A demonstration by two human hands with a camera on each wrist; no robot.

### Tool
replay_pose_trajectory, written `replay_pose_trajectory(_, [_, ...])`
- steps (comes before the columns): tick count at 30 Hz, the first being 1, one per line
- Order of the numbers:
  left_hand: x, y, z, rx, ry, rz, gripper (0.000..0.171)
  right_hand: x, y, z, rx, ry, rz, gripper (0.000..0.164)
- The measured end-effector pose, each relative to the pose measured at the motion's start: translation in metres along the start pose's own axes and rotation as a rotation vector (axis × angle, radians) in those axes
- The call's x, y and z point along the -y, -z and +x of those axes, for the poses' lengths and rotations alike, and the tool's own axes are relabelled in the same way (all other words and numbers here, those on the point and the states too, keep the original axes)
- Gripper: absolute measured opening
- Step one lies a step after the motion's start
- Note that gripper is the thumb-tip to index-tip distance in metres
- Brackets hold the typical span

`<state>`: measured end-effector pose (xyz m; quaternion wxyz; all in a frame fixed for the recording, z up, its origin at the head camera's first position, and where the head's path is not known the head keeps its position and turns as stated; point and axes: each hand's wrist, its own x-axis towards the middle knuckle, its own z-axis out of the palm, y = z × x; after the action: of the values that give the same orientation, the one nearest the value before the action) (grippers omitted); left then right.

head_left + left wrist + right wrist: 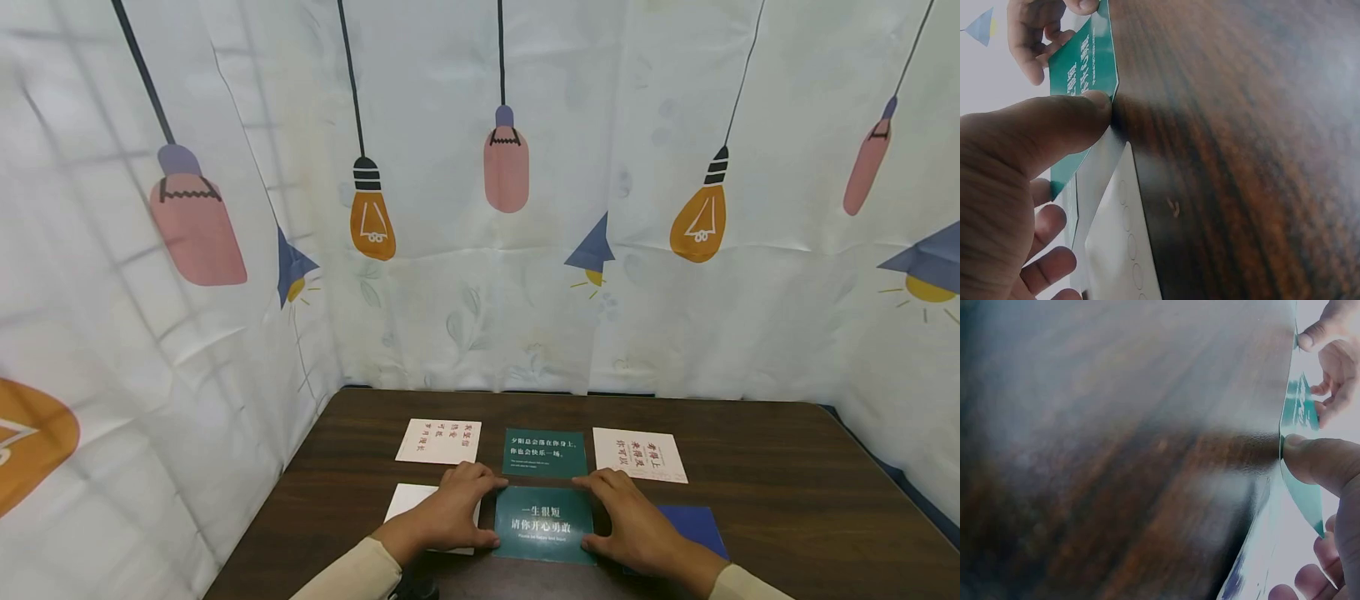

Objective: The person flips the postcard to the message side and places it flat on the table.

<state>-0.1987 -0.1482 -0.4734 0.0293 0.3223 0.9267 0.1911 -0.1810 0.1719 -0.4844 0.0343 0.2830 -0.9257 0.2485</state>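
On a dark brown wood-grain table [787, 500], viewed from the head, the left hand [452, 510] and right hand [637, 521] flank a rectangular teal card with white lettering [543, 527] (a white rectangular card [408, 498] lies partly beneath the left). Left wrist: thumb and forefinger pinch the teal one's edges. Right wrist: likewise, opposite side.

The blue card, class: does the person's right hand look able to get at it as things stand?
Probably yes, but not straight away: the right hand is close beside the blue card, yet it is holding the near green card by its edges, which it would likely have to release first.
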Motion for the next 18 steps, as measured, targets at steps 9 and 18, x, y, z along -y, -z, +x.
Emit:
replay_pose_trajectory(9, [0.0015,-0.0005,-0.0008,-0.031,-0.02,-0.061,0.068,-0.0002,-0.0008,-0.0011,0.016,-0.006,0.013,0.071])
replay_pose_trajectory(18, [0.0013,-0.0009,-0.0007,-0.022,-0.038,-0.135,0.069,-0.0009,-0.0011,-0.0019,0.042,-0.062,0.074,0.068])
